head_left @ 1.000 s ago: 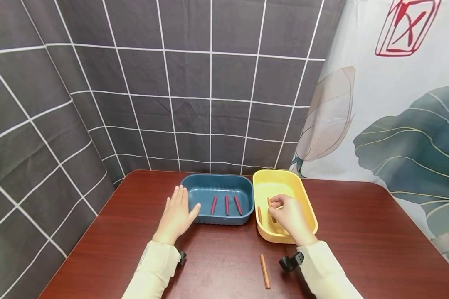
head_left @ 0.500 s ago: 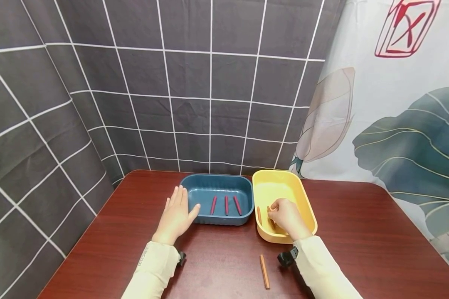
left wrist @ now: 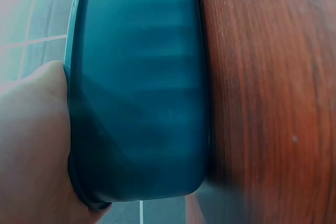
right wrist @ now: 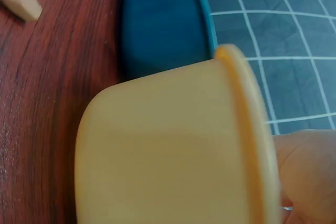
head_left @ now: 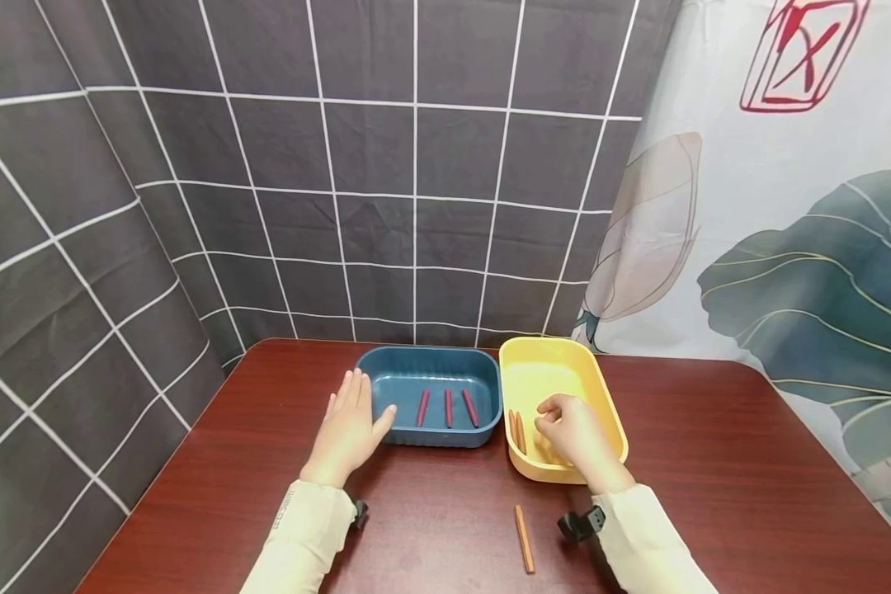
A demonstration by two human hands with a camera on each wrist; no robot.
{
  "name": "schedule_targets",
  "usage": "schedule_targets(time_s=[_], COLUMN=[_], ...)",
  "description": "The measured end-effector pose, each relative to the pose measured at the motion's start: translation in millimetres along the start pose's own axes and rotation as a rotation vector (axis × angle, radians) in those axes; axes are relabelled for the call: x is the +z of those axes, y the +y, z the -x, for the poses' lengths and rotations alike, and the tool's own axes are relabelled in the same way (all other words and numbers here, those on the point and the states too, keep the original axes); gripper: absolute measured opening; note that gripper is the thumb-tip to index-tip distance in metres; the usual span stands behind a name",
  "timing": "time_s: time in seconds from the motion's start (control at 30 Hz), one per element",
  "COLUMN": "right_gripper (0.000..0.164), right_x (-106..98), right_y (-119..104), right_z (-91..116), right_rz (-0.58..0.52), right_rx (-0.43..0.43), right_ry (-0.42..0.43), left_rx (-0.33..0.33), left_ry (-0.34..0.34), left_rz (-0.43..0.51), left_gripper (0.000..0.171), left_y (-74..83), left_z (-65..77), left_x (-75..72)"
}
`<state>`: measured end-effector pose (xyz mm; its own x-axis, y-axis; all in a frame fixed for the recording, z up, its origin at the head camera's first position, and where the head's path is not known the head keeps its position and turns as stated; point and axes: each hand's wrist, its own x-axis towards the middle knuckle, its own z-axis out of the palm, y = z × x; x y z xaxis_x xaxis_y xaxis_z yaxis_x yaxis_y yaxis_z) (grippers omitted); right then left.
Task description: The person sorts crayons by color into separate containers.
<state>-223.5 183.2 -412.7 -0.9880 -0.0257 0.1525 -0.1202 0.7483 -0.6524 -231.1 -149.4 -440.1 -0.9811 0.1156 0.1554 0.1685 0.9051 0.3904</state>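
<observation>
In the head view my left hand (head_left: pixel 347 433) lies with straight fingers over the left end of a blue tray (head_left: pixel 438 437), touching its rim in the left wrist view. Three dark red sticks (head_left: pixel 449 408) lie inside that tray. My right hand (head_left: pixel 577 436) hangs over a yellow tray (head_left: pixel 545 371), its fingers loosely bent with nothing visible between them. Left of those fingers, two orange sticks (head_left: pixel 520 434) lie side by side along the yellow tray's left wall. A third orange stick (head_left: pixel 525 540) lies on the table, in front of the yellow tray.
Both trays stand side by side at the back of the reddish-brown table (head_left: pixel 423 528). Behind them hangs a dark cloth with a white grid (head_left: pixel 379 231), and at the right a pale leaf-patterned cloth (head_left: pixel 809 272). Each wrist carries a small black camera (head_left: pixel 581 524).
My right hand has lowered an orange stick beside the other one in the yellow tray, let go of it and shifted slightly right. The left hand has stayed in place.
</observation>
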Motion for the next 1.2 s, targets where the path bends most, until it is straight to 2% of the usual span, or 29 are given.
schedule_targets(time_s=[0.27,0.47,0.6,0.83,1.03,1.2], right_gripper=[0.009,0.01,0.013,0.011,0.008,0.012], right_x=[-8,-13,-16,-15,-7,1], right_y=[-10,-20,-23,-26,-21,-14], right_z=[18,38,52,73,78,83], right_rz=[-0.018,-0.092,-0.145,-0.157,-0.123,-0.097], right_rx=[-0.141,-0.247,-0.266,-0.247,-0.306,-0.267], right_ry=[0.077,0.088,0.069,-0.022,-0.178,-0.267], left_rx=[-0.002,0.0,0.001,0.004,0.002,0.0], left_ry=[-0.004,-0.003,-0.002,0.003,0.005,-0.008], left_rz=[0.001,0.004,0.012,0.006,-0.004,0.003], left_gripper=[0.08,0.079,0.079,0.079,0.08,0.081], left_y=[-1.0,-0.9,-0.2,-3.3,-4.2,-1.6], left_z=[0.7,1.8,2.2,0.4,0.6,0.9], left_x=[-0.4,-0.5,-1.0,-1.3,-2.8,-0.9])
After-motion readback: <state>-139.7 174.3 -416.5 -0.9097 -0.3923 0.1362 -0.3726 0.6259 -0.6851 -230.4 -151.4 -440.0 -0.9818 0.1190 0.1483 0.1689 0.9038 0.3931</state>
